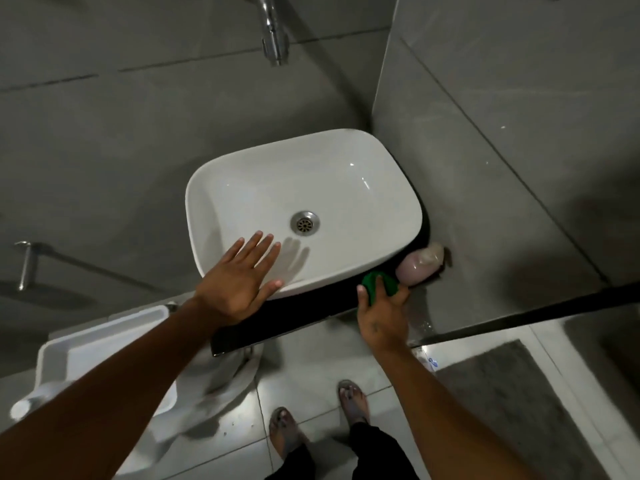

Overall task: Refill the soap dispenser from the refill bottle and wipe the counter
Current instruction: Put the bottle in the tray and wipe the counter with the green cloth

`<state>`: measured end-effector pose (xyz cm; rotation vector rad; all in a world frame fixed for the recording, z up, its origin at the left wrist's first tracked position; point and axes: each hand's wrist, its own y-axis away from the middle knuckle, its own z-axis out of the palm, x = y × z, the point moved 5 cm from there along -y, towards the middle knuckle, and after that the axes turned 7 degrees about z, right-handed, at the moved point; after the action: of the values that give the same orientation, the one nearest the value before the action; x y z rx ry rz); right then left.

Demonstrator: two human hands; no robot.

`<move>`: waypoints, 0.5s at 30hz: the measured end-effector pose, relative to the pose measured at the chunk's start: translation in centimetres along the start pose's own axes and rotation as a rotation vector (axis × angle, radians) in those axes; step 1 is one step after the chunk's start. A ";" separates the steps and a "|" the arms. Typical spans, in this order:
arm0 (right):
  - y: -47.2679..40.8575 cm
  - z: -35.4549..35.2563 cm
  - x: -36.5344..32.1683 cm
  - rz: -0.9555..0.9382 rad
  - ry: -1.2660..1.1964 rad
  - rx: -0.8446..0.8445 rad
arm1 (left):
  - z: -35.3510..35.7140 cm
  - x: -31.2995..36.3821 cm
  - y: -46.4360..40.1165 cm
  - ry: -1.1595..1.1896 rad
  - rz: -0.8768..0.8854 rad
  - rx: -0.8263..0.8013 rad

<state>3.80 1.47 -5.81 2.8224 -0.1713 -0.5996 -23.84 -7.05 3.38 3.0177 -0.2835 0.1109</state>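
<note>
White basin (363, 174) sits on black counter (311, 306). Left hand (239, 282), fingers spread flat, rests over basin's near rim. Right hand (381, 306) grips green cloth (379, 282) on counter, just beside pink soap dispenser (419, 265) in the corner.

The room is enclosed by large grey wall tiles (145, 133) with dark joints, and a corner is formed at the right by a second tiled wall (502, 109). A chrome tap (275, 36) is mounted at the upper centre of the frame. A white basin (346, 161) is seen mid-frame. The floor (311, 355) is laid with glossy pale tiles in which light is reflected. A white toilet (104, 344) is placed at lower left, and a grey mat (512, 403) is spread at lower right.
</note>
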 end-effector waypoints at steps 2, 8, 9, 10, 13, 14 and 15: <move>-0.1 0.1 -0.7 0.065 0.004 0.022 | -0.1 0.1 -0.1 0.012 0.000 0.001; 0.6 1.5 -4.4 0.017 0.094 0.047 | -0.3 0.1 -0.3 0.013 0.009 0.024; 1.8 2.3 -5.1 -0.055 0.123 0.025 | -0.4 0.1 -0.2 0.015 0.014 0.027; 3.1 3.1 -5.5 -0.129 0.144 -0.006 | -0.4 0.2 -0.1 0.017 0.023 0.024; 5.1 3.4 -4.1 -0.231 0.142 -0.070 | -0.8 -0.2 0.6 0.000 0.064 0.003; 4.5 2.8 -3.4 -0.225 0.132 -0.057 | -0.9 -0.8 1.1 -0.008 0.064 -0.002; 3.6 2.2 -2.8 -0.205 0.135 -0.037 | -1.1 -1.4 1.6 -0.015 0.065 -0.007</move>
<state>0.14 -2.01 -5.77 2.8525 0.1539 -0.4454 -25.58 -8.22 4.49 3.0040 -0.3821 0.0917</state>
